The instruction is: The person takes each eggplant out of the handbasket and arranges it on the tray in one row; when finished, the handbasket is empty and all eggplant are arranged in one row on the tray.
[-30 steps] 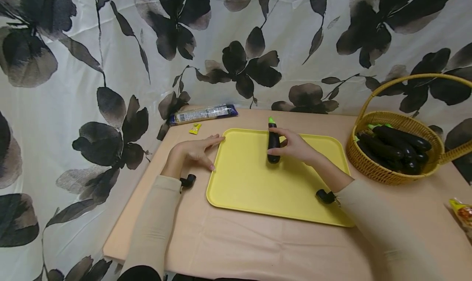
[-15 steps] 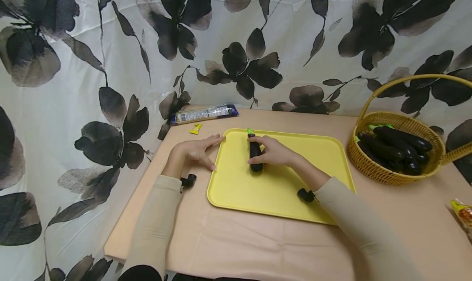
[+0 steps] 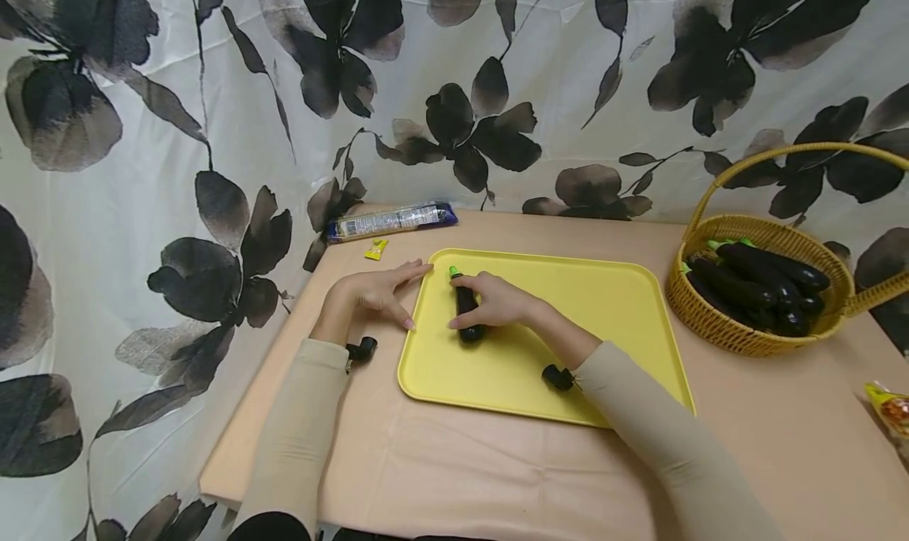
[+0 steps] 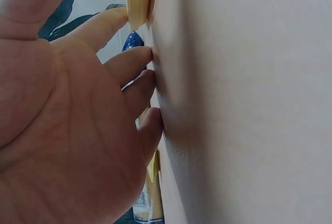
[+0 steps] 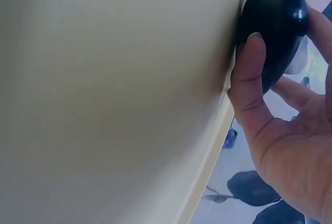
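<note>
Thumb and fingers of my right hand (image 3: 500, 300) grip a dark eggplant (image 3: 466, 300) with a green stem end, low at the left part of the yellow tray (image 3: 454, 379). In the right wrist view the thumb presses the side of the eggplant (image 5: 277, 14), close to the tray surface. My left hand (image 3: 372, 291) rests at the tray's left edge, forefinger near the back corner and thumb at the side. Seen from the left wrist, that hand (image 4: 72, 110) holds nothing; its outer fingers rest on the table beside the tray.
A wicker basket (image 3: 731, 340) holding several eggplants (image 3: 767, 277) stands right of the tray. Behind the left hand lie a blue-ended packet (image 3: 390, 221) and a small yellow wrapper (image 3: 375, 249). Another yellow packet (image 3: 891, 411) is at the far right, and a floral curtain (image 3: 454, 68) hangs behind.
The right hand has moved left across the tray with the eggplant, from near the middle to the left side, and slightly toward the front. The left hand stays in place.
</note>
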{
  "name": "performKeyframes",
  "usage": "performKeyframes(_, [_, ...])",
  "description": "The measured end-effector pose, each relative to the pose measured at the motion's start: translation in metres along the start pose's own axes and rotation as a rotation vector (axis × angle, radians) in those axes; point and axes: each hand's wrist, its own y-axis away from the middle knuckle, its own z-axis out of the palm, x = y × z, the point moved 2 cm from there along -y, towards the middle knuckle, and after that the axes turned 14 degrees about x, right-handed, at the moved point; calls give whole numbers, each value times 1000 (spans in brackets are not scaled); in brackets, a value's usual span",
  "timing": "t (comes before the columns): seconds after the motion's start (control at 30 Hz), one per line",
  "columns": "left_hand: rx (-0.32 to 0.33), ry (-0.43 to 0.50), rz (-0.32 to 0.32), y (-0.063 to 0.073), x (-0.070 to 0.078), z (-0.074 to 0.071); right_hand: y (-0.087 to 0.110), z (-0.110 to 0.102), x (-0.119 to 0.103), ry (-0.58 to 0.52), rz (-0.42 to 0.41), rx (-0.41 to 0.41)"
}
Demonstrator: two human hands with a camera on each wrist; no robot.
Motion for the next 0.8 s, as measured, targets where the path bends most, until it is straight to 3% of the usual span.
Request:
performKeyframes(0.57, [-4, -6, 16, 0, -2, 0, -3, 5, -18, 48, -8, 2])
performKeyframes(0.8, [3, 1, 12, -1, -2, 0, -1, 3, -17, 11, -34, 15])
